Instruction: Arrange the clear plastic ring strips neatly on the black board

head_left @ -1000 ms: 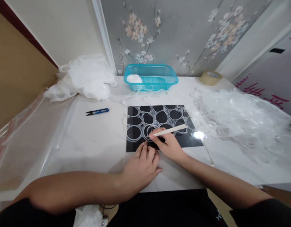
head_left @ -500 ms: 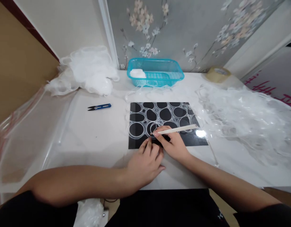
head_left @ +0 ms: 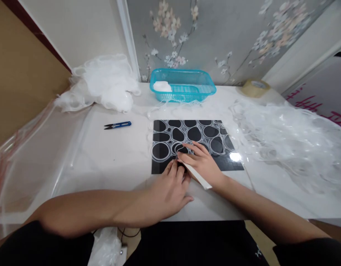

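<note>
A black mat (head_left: 231,162) lies flat on the white table, covered with several clear plastic rings (head_left: 161,150). My right hand (head_left: 205,162) rests on the mat's near edge, fingers stretched over the rings, with a thin white stick (head_left: 195,173) pinned under the thumb and pointing back toward me. My left hand (head_left: 170,190) lies palm down just below the mat, its fingertips touching the mat's front edge next to the right hand.
A turquoise basket (head_left: 183,86) with a white lump stands at the back. Blue thread snips (head_left: 117,125) lie left of the mat. Heaps of clear plastic rings fill the right side (head_left: 287,136) and back left (head_left: 104,83). A tape roll (head_left: 255,88) sits back right.
The white stick swung from pointing right across the mat to pointing back toward me. My right fingers spread flat onto the rings. The left hand barely moved.
</note>
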A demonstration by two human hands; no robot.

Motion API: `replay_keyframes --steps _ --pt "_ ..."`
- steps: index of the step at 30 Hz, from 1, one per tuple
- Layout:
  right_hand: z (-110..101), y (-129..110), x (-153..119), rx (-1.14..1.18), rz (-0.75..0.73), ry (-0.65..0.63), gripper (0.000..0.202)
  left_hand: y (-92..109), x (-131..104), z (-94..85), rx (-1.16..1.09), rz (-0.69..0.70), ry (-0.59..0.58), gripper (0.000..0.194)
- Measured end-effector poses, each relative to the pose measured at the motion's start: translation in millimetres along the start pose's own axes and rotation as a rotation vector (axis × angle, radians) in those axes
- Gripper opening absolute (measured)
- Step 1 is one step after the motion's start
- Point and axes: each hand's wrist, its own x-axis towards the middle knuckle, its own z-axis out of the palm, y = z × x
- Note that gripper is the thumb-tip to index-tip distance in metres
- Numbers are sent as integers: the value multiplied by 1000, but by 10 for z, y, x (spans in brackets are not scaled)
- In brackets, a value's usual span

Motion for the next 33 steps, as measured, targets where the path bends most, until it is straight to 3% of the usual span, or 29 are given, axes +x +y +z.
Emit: replay_keyframes --steps 4,7,11,15,20,25,29,33 --pt "-197 213 95 -105 77 107 22 -76 -3 -125 -18 30 -5 68" --pt "-454 412 159 -217 312 398 21 -75 7 -124 17 15 -50 72" --pt "-763 484 200 1 566 666 28 -78 -6 -100 5 13 -93 71" --pt "-824 380 170 172 583 613 26 -184 10 -170 -88 27 -58 63" --pt "-639 329 100 384 550 440 28 -492 161 -288 -272 -109 -100 34" --pt "-510 334 163 830 550 363 24 -775 296 -199 -369 -224 -33 24" --pt "-622 388 278 1160 674 460 26 -799 351 -24 -338 -280 101 29" --pt "-795 601 295 1436 790 584 20 -715 454 31 -226 -214 191 33"
